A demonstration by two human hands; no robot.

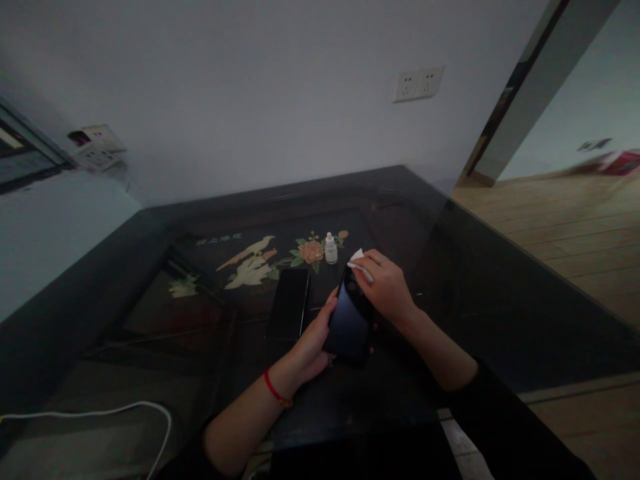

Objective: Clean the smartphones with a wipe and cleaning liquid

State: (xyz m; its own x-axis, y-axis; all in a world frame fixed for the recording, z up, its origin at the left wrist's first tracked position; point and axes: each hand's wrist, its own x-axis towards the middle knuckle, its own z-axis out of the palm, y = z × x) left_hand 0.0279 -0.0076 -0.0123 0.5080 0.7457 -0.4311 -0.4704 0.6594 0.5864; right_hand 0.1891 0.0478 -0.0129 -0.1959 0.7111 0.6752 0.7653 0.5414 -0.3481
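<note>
My left hand (314, 347) grips a dark phone (349, 321) from below and the left side, holding it tilted above the table. My right hand (385, 283) presses a small white wipe (358, 259) against the phone's top end, fingers closed on the wipe. A red cord circles my left wrist. A second dark phone (289, 304) lies flat on the table just left of the held one. A small white dropper bottle (331, 249) stands upright behind them.
The dark glass-topped table (470, 293) has an inlaid bird and flower panel (260, 263). A white cable (125, 408) curves at the lower left. Wall sockets (419, 83) sit above; wooden floor (565, 220) spreads to the right.
</note>
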